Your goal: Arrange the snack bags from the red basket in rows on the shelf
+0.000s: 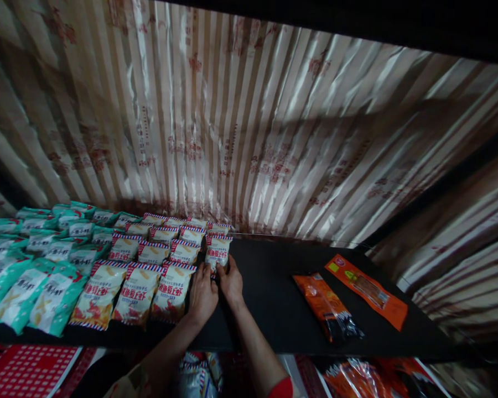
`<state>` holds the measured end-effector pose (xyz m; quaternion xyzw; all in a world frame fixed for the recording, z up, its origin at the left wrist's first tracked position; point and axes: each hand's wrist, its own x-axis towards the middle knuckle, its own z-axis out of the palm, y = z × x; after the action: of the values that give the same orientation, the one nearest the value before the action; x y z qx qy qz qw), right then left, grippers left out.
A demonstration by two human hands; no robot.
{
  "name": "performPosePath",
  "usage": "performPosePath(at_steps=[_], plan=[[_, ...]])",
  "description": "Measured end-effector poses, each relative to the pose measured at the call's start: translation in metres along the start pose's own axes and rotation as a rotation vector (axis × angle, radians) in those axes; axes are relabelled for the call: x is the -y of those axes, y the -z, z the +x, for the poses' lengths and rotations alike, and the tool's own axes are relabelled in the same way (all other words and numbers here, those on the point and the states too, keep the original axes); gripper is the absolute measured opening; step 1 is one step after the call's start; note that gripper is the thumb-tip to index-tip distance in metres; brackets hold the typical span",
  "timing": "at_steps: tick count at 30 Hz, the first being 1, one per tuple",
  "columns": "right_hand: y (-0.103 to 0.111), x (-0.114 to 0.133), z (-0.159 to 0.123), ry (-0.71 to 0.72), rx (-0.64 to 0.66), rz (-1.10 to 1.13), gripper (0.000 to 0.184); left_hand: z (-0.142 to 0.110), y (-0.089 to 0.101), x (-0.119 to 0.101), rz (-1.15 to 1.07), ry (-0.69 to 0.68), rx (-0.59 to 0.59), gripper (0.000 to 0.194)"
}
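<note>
A small white-and-red snack bag [218,250] with a striped top edge stands at the right end of the middle row. My left hand [204,290] holds its lower left corner. At its lower right side, my right hand [231,281] has its fingers closed on the same bag. Just left of my hands lie more bags of this kind, the nearest being a front-row snack bag [172,292] with red lettering. Behind the held bag, another striped-edge bag [218,228] is partly hidden.
Teal snack bags [58,298] fill the left of the black shelf [265,287]. On the right lie an orange-and-black packet [327,307] and a flat orange packet [367,290]. A red basket [29,370] stands below. Striped sheeting [249,138] hangs behind.
</note>
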<state>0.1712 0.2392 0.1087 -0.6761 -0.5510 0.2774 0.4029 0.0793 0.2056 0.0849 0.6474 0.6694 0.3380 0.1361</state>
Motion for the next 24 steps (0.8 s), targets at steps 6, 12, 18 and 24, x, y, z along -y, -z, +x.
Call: performPosePath(at_steps=[6,12,18,24], plan=[[-0.0032,-0.0036,0.0039,-0.013,0.034,-0.003,0.060,0.0032,0.0043,-0.0023,0.018,-0.004,0.042,0.049],[-0.0040,-0.0044,0.0063,-0.008,0.051,-0.008,0.060,0.0045,0.0096,-0.0046,0.060,-0.002,0.059,0.050],[-0.0070,-0.0055,0.0070,0.011,0.043,0.033,0.059,0.0019,0.0072,-0.0029,0.086,-0.017,0.022,0.052],[-0.0083,-0.0038,0.0085,-0.008,0.049,-0.010,0.057,0.0017,0.0032,0.0008,0.104,-0.034,0.015,0.053]])
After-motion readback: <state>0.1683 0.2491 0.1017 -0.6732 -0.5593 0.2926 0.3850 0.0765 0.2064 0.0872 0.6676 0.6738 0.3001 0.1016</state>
